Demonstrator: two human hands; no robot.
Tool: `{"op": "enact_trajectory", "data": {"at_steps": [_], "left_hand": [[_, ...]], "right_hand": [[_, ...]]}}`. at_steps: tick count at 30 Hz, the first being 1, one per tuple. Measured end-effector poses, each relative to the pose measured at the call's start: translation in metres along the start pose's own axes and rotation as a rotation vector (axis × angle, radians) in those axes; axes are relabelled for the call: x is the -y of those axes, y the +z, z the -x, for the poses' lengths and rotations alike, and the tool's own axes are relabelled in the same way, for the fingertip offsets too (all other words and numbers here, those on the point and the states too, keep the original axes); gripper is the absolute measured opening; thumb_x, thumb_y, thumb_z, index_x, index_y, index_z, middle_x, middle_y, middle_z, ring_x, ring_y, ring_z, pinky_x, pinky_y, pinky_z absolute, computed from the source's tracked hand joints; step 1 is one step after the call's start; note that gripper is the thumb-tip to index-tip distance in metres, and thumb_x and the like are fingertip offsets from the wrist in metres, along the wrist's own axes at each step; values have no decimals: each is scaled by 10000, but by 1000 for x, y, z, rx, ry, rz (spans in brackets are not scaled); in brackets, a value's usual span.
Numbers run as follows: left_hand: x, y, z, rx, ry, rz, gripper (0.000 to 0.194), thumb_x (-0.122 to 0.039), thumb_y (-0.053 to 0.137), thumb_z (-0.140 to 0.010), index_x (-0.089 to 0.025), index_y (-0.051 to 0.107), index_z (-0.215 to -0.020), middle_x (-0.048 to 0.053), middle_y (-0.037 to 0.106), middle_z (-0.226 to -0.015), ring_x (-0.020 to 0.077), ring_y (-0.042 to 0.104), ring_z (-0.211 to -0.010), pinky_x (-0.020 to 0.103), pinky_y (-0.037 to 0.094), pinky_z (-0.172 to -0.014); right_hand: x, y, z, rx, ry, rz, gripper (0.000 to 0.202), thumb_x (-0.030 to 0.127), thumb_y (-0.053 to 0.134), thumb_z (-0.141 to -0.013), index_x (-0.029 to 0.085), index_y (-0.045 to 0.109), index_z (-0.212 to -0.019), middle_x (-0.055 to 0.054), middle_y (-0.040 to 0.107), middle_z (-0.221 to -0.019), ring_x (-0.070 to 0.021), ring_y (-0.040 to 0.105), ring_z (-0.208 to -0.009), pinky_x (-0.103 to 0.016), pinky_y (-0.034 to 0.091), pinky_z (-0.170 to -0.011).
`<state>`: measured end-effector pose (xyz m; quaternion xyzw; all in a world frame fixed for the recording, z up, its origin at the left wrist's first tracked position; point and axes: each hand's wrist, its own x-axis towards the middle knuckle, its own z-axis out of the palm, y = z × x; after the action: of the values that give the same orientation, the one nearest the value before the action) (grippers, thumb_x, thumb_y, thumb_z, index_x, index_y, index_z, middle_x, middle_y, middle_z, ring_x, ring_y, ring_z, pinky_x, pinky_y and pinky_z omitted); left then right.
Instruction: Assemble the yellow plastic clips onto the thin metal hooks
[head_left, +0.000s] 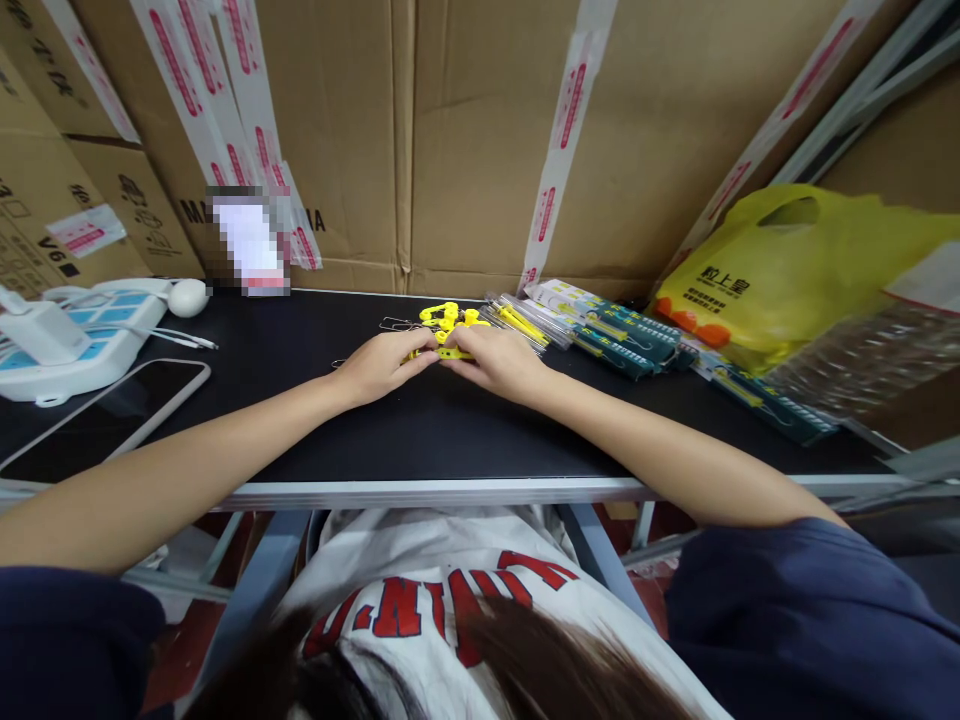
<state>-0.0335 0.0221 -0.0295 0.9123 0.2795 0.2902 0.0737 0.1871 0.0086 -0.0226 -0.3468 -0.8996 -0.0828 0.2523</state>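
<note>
My left hand [380,366] and my right hand [504,360] meet over the black tabletop, fingertips almost touching. Both are closed on a narrow yellow plastic piece [452,353] that spans the gap between them; its ends are hidden by my fingers. Just behind the hands lies a small heap of yellow plastic parts [448,315], some with ring-shaped ends. Thin bent metal wires [397,324] stick out to the left of the heap. On its right rest clear sleeves with metal rods and yellow pieces [525,320].
Dark green printed packages [626,345] are stacked to the right, beside a yellow plastic bag [780,270]. At the left are a white power strip [112,335] with cables and a phone [105,415]. Large cardboard boxes [465,150] wall off the table's back; its metal edge [450,493] runs before me.
</note>
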Motion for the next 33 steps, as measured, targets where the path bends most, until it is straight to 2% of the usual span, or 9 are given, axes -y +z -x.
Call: {"op": "enact_trajectory", "data": {"at_steps": [3, 8, 13, 17, 20, 22, 24, 25, 33], "left_hand": [[0, 0, 0, -5, -25, 27, 277, -402, 417, -972, -180, 554, -879, 3, 616, -745, 149, 583, -679, 247, 402, -674], [2, 0, 0, -27, -60, 34, 268, -412, 432, -956, -182, 551, -891, -2, 613, -740, 152, 589, -682, 251, 402, -679], [1, 0, 0, -60, -90, -49, 269, -421, 444, -941, -185, 560, -888, 23, 630, -807, 162, 576, -707, 252, 384, -658], [-1, 0, 1, -89, -109, -132, 249, -396, 445, -945, -188, 575, -903, 23, 627, -798, 159, 547, -671, 253, 354, -622], [0, -1, 1, -107, -128, -166, 234, -386, 462, -940, -189, 585, -910, 21, 630, -789, 157, 538, -654, 258, 345, -612], [1, -3, 1, -128, -144, -143, 231, -390, 473, -940, -190, 584, -914, 15, 632, -776, 156, 545, -654, 259, 352, -616], [1, -4, 1, -161, -150, -76, 248, -408, 469, -953, -187, 577, -918, 6, 633, -758, 151, 561, -658, 257, 372, -632], [0, -5, 1, -182, -151, -34, 261, -419, 464, -961, -185, 573, -922, 1, 631, -746, 146, 568, -658, 256, 385, -643], [-2, -5, -1, -349, -242, 249, 229, -394, 501, -936, -182, 562, -876, -18, 567, -675, 100, 510, -533, 234, 402, -544]], "right_hand": [[-2, 1, -1, 2, 13, -61, 207, 365, 545, -956, 180, 560, -865, -44, 634, -786, -155, 523, -693, -257, 287, -611], [-7, 5, -3, -7, 75, -340, 244, 364, 530, -954, 179, 549, -795, 12, 573, -640, -116, 449, -584, -247, 308, -596], [-2, 6, -3, 12, 133, -561, 347, 457, 522, -953, 179, 519, -746, 26, 551, -554, -105, 447, -523, -245, 345, -577], [-5, 5, -6, 20, 244, -691, 404, 534, 517, -945, 171, 534, -769, 45, 516, -480, -87, 412, -448, -234, 334, -541], [-20, 5, -10, -62, 380, -787, 437, 563, 461, -962, 169, 549, -796, 62, 459, -452, -84, 368, -420, -235, 313, -516], [-30, 4, -12, -180, 413, -715, 430, 542, 471, -965, 167, 566, -774, 45, 470, -502, -92, 379, -468, -243, 312, -535], [-36, 4, -13, -271, 359, -522, 389, 484, 541, -944, 158, 596, -739, 8, 517, -605, -109, 423, -567, -258, 328, -593], [-36, 5, -13, -277, 317, -424, 362, 450, 574, -931, 152, 617, -731, -9, 537, -657, -119, 439, -613, -266, 333, -623], [-11, 19, -11, 10, 33, -59, 211, 313, 597, -934, 161, 709, -840, -80, 655, -830, -187, 553, -782, -295, 347, -706]]}}
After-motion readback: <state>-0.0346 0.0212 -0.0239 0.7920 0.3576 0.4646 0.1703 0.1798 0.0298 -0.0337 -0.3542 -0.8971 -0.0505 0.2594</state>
